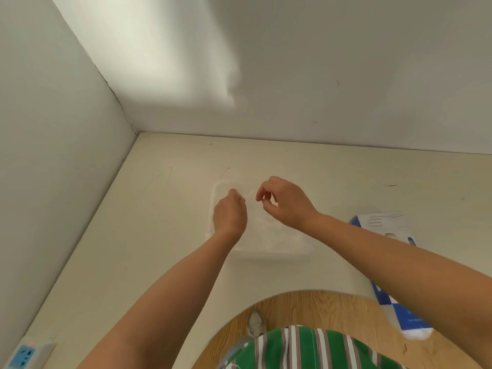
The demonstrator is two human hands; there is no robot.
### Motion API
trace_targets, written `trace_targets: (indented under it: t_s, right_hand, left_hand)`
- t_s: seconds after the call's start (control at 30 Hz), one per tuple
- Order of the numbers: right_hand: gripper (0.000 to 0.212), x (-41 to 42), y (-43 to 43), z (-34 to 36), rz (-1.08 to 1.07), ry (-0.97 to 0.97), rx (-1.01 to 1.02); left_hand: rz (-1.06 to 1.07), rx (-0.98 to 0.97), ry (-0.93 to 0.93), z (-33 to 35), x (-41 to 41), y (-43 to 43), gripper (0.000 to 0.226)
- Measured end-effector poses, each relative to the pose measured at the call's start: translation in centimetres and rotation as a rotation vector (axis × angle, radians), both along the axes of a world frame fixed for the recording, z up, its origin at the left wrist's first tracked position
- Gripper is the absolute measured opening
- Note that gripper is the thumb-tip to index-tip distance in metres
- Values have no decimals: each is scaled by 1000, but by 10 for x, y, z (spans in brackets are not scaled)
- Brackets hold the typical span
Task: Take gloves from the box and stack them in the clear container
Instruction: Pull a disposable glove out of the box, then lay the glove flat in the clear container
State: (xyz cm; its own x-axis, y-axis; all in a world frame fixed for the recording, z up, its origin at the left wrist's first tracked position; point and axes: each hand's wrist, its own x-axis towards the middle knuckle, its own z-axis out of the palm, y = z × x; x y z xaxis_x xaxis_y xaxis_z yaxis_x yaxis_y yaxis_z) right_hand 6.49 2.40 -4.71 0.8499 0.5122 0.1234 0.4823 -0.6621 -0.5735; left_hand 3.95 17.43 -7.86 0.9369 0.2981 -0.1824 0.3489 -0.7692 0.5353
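A clear container [279,250] sits on the cream table in front of me, very faint against the surface. A thin transparent glove [262,222] lies in it, hard to make out. Both my hands are over the container. My left hand [230,214] has its fingers curled, pinching the glove's edge as far as I can tell. My right hand [283,202] pinches with thumb and fingertips just above the glove film. The blue and white glove box [394,265] lies to the right, partly hidden behind my right forearm.
Two white walls meet in a corner at the table's far left. A power strip [26,355] lies at the near left edge. The table has a curved cut-out where I stand, showing wood floor and a shoe [255,324].
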Motion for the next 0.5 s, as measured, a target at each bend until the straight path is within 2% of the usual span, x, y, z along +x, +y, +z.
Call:
trace_targets:
  t_s: [0.1,0.17,0.23,0.33,0.4,0.5]
  right_hand:
    - [25,-2,7,-11,66,104,-409]
    - [36,-2,12,-19,91,229,-575]
    - [50,0,17,-27,75,321,-664]
    - [80,7,17,-45,67,430,-769]
    - [96,7,15,-54,75,461,-799]
    - [106,7,14,-64,66,484,-792]
  left_hand:
    - [-40,77,38,-3,0,-2,17]
    - [-56,106,87,-6,3,-2,14]
    - [-95,155,165,-8,5,-1,17]
    - [-174,248,279,-8,7,-2,35]
    - [-221,382,232,-8,7,-4,43]
    - [-401,641,10,-8,8,-10,48]
